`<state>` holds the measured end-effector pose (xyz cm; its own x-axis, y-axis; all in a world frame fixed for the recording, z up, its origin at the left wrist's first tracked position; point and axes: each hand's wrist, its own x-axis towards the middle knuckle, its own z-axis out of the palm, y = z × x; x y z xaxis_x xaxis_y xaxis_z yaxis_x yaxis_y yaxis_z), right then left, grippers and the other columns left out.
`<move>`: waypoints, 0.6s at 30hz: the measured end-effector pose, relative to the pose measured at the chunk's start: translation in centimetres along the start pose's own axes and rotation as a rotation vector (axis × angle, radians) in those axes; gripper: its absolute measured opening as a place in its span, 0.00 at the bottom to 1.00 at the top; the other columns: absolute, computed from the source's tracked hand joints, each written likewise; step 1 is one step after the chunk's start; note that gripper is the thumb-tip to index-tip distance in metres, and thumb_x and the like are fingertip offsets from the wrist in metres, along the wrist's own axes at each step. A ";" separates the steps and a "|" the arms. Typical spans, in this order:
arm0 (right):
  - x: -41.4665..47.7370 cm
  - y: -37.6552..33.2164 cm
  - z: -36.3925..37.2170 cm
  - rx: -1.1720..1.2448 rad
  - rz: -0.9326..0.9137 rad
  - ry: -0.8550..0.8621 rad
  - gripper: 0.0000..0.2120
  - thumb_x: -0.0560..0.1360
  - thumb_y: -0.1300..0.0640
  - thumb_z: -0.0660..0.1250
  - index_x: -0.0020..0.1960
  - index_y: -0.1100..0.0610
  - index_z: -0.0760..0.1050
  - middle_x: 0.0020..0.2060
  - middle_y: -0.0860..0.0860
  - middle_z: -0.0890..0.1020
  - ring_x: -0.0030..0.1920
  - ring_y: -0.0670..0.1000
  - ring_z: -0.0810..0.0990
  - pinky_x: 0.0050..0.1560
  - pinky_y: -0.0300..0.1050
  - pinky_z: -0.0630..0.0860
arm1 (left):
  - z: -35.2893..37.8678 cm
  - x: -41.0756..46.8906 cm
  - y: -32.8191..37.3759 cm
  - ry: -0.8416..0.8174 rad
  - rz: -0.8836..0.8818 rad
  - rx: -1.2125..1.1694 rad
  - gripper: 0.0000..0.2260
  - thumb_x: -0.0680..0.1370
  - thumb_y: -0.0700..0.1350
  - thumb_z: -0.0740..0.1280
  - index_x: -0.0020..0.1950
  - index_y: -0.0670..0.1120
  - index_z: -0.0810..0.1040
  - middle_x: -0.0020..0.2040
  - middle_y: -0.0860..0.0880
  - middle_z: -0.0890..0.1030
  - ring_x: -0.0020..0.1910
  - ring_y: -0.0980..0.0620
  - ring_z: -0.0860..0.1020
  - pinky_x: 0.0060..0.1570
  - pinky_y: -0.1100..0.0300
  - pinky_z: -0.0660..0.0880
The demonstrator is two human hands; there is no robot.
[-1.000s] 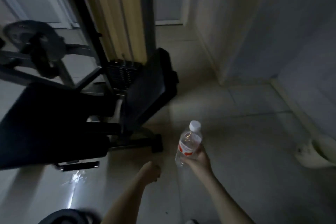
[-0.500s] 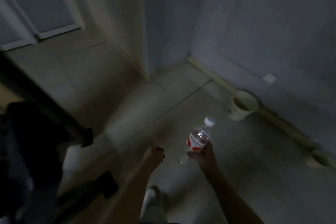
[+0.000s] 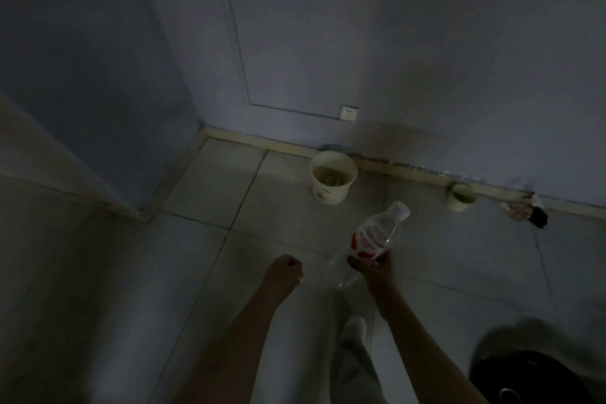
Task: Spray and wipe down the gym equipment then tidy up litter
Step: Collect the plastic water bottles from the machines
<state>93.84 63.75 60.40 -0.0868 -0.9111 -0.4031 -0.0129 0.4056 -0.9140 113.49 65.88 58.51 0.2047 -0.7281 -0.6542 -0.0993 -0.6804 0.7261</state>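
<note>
Bench and weight stack, seen a second ago, are gone from frame; the far edge of the floor (image 3: 459, 259) is now faced. The plastic bottle (image 3: 372, 241) is still held above the floor, cap tilted away, with the right hand (image 3: 373, 269) wrapped round its lower body. The left hand (image 3: 284, 270) is curled into a fist, nothing seen in it. A paper tub (image 3: 333, 182), small cup (image 3: 460, 197) and crumpled wrapper (image 3: 523, 211) are lined along that edge, so the litter stage is judged begun.

Large cup (image 3: 333, 181) stands left of small cup (image 3: 460, 196).
</note>
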 end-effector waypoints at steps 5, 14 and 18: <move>9.4 -2.5 -3.1 0.010 0.011 0.026 0.29 0.65 0.73 0.73 0.63 0.66 0.68 0.54 0.60 0.79 0.54 0.58 0.79 0.55 0.52 0.77 | 4.7 6.4 6.0 -0.008 -0.013 0.033 0.13 0.78 0.33 0.62 0.34 0.43 0.71 0.32 0.46 0.74 0.31 0.51 0.73 0.31 0.61 0.70; 25.1 -6.5 -5.3 -0.045 0.102 0.073 0.26 0.63 0.80 0.69 0.58 0.68 0.67 0.48 0.60 0.77 0.48 0.56 0.77 0.39 0.37 0.76 | 10.1 18.7 13.7 -0.085 -0.091 0.170 0.09 0.73 0.44 0.64 0.33 0.48 0.72 0.32 0.46 0.74 0.39 0.47 0.74 0.49 0.46 0.77; 33.5 -7.1 -4.6 -0.059 0.169 0.176 0.28 0.61 0.80 0.70 0.57 0.66 0.68 0.46 0.59 0.77 0.45 0.56 0.77 0.38 0.41 0.74 | 11.6 25.9 17.9 -0.110 -0.120 0.173 0.08 0.78 0.40 0.61 0.48 0.42 0.80 0.41 0.44 0.79 0.47 0.42 0.79 0.51 0.54 0.76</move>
<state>86.43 30.67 53.58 -0.2651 -0.8052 -0.5305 -0.0414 0.5591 -0.8280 105.69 33.88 52.16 0.1188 -0.6392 -0.7598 -0.2476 -0.7601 0.6007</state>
